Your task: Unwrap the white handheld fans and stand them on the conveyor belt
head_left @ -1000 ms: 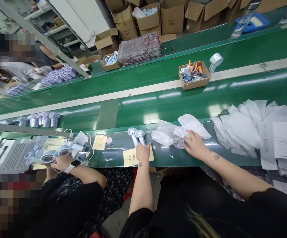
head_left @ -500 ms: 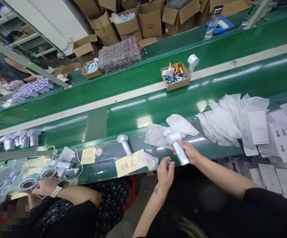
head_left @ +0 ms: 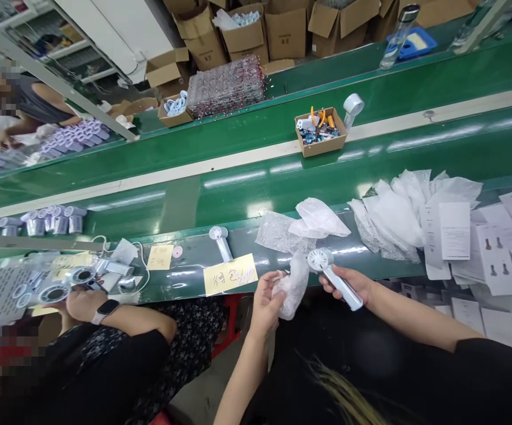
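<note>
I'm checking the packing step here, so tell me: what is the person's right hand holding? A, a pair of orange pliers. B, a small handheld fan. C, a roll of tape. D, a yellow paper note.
B: the right hand is closed around the handle of a small handheld fan, whose round head points toward the bubble bag held in the left hand.

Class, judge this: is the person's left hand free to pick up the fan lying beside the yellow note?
Probably not yet: the left hand already grips a bubble-wrap bag, though nothing blocks the fan.
</note>
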A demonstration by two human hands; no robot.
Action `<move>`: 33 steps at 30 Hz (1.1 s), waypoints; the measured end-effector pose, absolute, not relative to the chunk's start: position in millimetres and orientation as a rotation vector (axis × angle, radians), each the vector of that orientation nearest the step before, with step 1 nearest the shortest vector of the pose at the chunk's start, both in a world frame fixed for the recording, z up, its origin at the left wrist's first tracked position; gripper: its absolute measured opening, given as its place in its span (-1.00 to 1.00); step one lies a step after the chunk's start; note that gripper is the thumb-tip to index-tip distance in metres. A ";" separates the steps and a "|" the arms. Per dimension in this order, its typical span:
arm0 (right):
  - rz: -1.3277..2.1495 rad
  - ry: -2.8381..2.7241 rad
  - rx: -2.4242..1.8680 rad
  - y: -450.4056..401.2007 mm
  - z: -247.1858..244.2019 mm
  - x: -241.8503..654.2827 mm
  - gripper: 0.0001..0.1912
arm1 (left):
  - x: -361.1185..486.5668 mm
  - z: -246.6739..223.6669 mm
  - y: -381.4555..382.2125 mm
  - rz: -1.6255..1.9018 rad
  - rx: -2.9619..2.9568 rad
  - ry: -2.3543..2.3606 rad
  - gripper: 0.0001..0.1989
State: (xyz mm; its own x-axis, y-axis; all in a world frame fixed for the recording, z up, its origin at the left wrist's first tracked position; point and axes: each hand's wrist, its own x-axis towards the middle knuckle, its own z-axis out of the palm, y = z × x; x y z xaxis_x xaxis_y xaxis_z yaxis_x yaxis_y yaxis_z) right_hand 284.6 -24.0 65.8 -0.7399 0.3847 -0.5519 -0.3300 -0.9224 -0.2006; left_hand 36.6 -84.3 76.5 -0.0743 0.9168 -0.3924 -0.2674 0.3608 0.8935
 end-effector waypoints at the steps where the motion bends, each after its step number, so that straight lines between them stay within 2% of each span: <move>1: 2.627 -0.092 -0.843 -23.2 66.1 284.6 -0.59 | 43.7 88.7 -85.7 1.103 0.660 1.187 -0.58; 4: 2.547 -0.164 -0.918 -18.9 70.9 285.6 -0.53 | 61.4 107.1 -89.1 1.073 0.721 1.076 -0.63; 7: 2.282 -0.388 -1.158 -15.4 81.7 285.5 -0.57 | 67.3 104.6 -93.0 0.923 1.010 1.105 -0.65; 10: 1.920 -0.733 -1.341 -15.3 97.7 289.1 -0.54 | 53.3 96.7 -90.3 0.554 1.380 1.209 -0.63; 12: 1.737 -1.111 -1.314 -17.7 110.7 294.9 -0.51 | 38.0 95.5 -76.8 0.244 1.480 1.245 -0.62; 14: 1.595 -1.502 -1.235 -21.0 124.3 301.2 -0.53 | 30.2 100.1 -54.1 0.133 1.447 1.303 -0.70; 16: 1.481 -1.760 -1.171 -23.5 136.2 306.3 -0.54 | 39.0 108.7 -30.4 0.367 1.266 1.337 -0.75; 19: 1.344 -1.967 -1.114 -23.3 147.2 313.4 -0.42 | 80.5 120.8 -12.0 0.695 0.830 1.087 -0.57; 22: 1.213 -2.056 -1.115 -20.9 150.1 323.6 -0.34 | 125.5 126.2 -19.9 0.640 0.640 0.806 -0.53; 25: 1.084 -2.063 -1.131 -18.7 150.5 332.6 -0.36 | 151.9 129.3 -36.5 0.536 0.620 0.701 -0.57; 28: 1.023 -2.076 -1.051 -16.6 154.1 338.3 -0.43 | 162.1 132.8 -43.1 0.488 0.622 0.769 -0.66; 31: 0.970 -1.814 -1.126 -18.6 162.9 349.8 -0.47 | 160.7 134.7 -37.4 0.652 0.654 1.044 -0.66; 33: 1.144 -1.526 -1.245 -26.2 169.8 362.3 -0.44 | 156.2 134.4 -32.8 0.767 0.766 1.248 -0.67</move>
